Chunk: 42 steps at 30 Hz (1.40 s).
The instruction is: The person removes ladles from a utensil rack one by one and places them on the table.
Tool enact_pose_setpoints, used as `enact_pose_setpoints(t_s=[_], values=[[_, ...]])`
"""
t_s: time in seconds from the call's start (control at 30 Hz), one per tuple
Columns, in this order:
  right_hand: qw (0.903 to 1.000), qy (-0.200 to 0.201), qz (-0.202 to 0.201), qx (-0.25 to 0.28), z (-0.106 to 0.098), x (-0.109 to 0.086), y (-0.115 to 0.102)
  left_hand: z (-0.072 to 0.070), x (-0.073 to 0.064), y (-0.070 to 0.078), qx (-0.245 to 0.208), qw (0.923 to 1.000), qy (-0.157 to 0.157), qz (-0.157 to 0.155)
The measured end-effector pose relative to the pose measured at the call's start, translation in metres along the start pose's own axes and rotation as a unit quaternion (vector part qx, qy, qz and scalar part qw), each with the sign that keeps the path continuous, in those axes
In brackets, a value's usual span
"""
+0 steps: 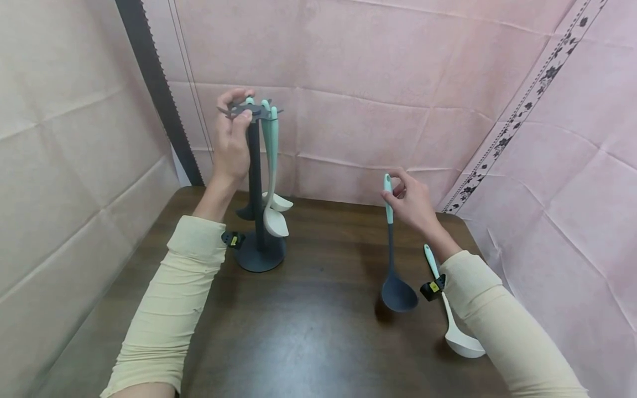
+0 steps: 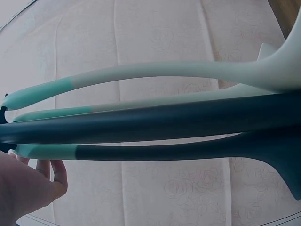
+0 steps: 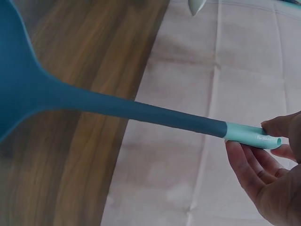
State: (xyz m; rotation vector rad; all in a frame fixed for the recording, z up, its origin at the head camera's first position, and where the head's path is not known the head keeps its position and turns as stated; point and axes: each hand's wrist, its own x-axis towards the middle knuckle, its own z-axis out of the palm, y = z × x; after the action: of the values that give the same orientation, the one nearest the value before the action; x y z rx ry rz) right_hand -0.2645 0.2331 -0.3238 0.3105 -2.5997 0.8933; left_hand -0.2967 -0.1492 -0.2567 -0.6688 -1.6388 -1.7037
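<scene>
My left hand grips the top of a dark utensil stand, thumb on the hook ring and fingers curled behind it. On its hooks hang two white-headed utensils with mint handle ends and a dark utensil. In the left wrist view, the left fingers lie beside the dark utensil's mint handle end. My right hand pinches the mint handle end of a dark blue ladle between thumb and fingers. The ladle hangs bowl-down over the table, also seen in the right wrist view.
A white ladle with a mint handle lies on the brown wooden table at the right, partly behind the right sleeve. Pale pink cloth walls close off the back and both sides.
</scene>
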Motion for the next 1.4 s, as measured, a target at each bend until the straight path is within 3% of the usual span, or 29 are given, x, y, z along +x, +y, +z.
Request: enact_pose_setpoints(t_s=[0.4,1.4], values=[[0.9993,0.0,0.003,-0.037,-0.003,-0.004,0.022,-0.001,0.001,-0.002,0.007,1.0,0.0,-0.006],[0.9974,-0.041,0.047,-0.036,-0.004,-0.024,0.052,0.0,0.0,-0.002,0.001,1.0,0.001,0.006]])
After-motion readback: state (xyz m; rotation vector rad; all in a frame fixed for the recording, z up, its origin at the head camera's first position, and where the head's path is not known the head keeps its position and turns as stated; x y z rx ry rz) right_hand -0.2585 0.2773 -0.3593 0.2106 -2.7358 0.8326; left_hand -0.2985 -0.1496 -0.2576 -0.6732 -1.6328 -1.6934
